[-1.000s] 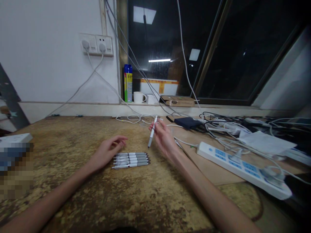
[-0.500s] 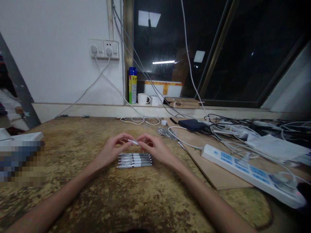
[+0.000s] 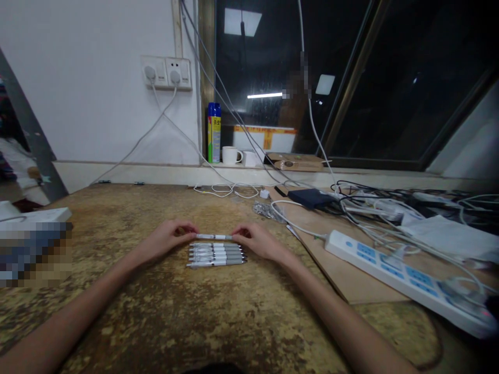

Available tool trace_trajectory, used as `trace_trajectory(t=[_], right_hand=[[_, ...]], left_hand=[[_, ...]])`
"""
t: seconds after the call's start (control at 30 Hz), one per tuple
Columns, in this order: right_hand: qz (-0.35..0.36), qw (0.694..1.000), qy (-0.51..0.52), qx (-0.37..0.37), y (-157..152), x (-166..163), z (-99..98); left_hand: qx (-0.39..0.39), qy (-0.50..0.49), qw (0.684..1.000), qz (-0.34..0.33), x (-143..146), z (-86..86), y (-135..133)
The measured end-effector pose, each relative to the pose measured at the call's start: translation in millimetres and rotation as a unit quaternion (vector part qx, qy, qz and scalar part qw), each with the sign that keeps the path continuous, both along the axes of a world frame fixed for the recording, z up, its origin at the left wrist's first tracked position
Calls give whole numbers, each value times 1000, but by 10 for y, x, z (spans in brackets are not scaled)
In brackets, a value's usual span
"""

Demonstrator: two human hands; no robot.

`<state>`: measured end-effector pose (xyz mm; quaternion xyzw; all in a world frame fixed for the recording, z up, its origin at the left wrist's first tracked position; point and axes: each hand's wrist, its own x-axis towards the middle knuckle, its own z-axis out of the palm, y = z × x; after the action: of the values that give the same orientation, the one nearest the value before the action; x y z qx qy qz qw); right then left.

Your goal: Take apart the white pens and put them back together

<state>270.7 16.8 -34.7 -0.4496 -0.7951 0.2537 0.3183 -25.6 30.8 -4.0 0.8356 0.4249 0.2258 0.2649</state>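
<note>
A white and grey pen lies crosswise between my two hands, just beyond a row of pens. My left hand is closed on its left end, thumb and fingers pinched. At the other end my right hand pinches the pen's right tip. Nearer to me, several similar pens lie side by side on the worn wooden table, their dark tips pointing right. The nearest of them sticks out slightly to the left.
To the right, a white power strip lies partly on a brown board with tangled cables. A clear plastic bag sits beyond my right hand. A spray can and white mug stand on the sill.
My hands have moved apart, from near the pen's middle to its two ends, so its length now shows. The pen sits closer to the row.
</note>
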Motion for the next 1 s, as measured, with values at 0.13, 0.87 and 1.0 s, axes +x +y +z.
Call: trace_trajectory(t=[0.13, 0.87, 1.0], right_hand=[[-6, 999, -23, 24, 25, -14, -65], [-99, 994, 45, 28, 212, 173, -191], [-107, 993, 28, 32, 201, 155, -210]], left_hand=[[2, 26, 999, -19, -32, 8, 36], [62, -9, 998, 24, -115, -144, 71], [77, -17, 996, 48, -101, -189, 55]])
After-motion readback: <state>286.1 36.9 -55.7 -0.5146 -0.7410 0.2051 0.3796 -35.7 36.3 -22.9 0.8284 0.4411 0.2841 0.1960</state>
